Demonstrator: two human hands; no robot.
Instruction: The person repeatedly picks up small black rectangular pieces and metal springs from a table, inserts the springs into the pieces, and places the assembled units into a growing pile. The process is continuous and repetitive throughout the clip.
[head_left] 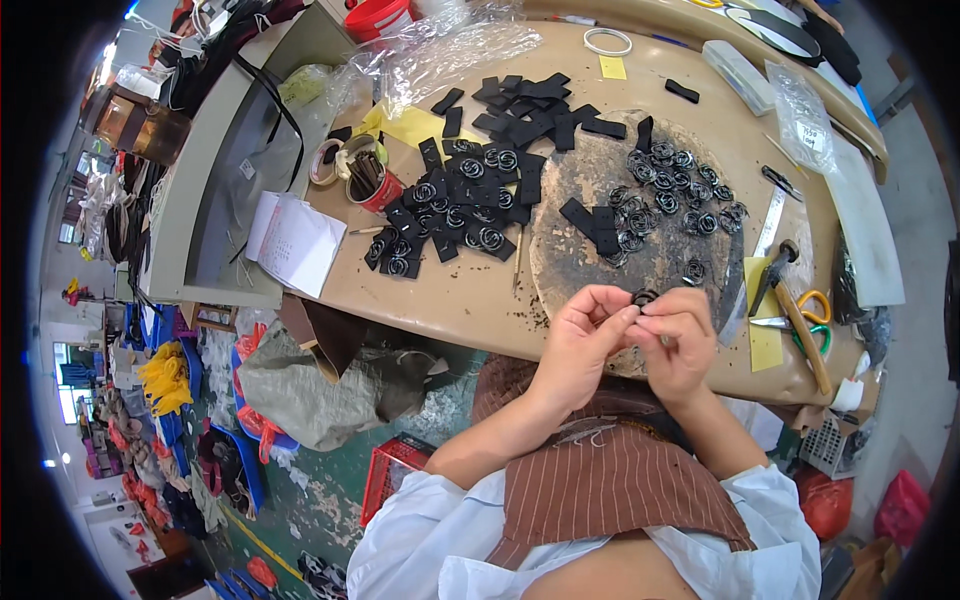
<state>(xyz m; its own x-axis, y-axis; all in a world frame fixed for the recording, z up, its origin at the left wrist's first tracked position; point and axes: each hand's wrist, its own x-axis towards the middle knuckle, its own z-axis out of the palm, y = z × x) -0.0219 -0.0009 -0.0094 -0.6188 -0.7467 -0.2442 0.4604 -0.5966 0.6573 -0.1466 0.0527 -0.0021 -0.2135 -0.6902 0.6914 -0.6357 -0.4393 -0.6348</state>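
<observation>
My left hand (588,335) and my right hand (680,338) meet at the near edge of a round worn board (570,250). Pinched between their fingertips is a small dark ring-shaped piece (644,297), partly hidden by the fingers. Beyond the hands, several black-and-silver coiled rings (668,200) lie in a loose heap on the board, and a single ring (694,271) sits apart, nearer the right hand. Two black strips (592,226) rest on the board left of the heap. Farther left are black strips bearing silvery rings (455,205), below a pile of plain black strips (530,110).
At right, a hammer (800,325), scissors (815,308) and a metal ruler (770,222) lie on the table. A red tin of dark sticks (378,188) and a written notepad (300,240) stand at left. Clear plastic bags (450,50) cover the back left.
</observation>
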